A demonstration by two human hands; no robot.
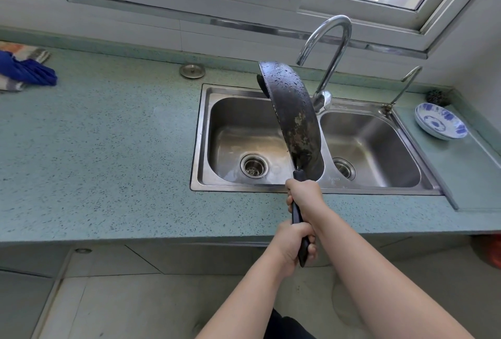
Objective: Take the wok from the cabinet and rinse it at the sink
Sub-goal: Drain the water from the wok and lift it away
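Observation:
A black wok (292, 116) is held on edge above the double steel sink (203, 132), its worn underside facing right and beaded with water drops. Both hands grip its long dark handle. My right hand (305, 197) is closed around the handle close to the pan. My left hand (291, 246) is closed around the handle's end, nearer my body. The wok hangs over the divide between the two basins, just left of the tall curved faucet (329, 62). No water runs from the spout.
A blue and white dish (440, 124) sits on the counter right of the sink, beside a small second tap (404, 86). A sink strainer lid (192, 71) lies behind the left basin. Blue and striped cloths (24, 69) lie at the far left of the green counter (95, 149).

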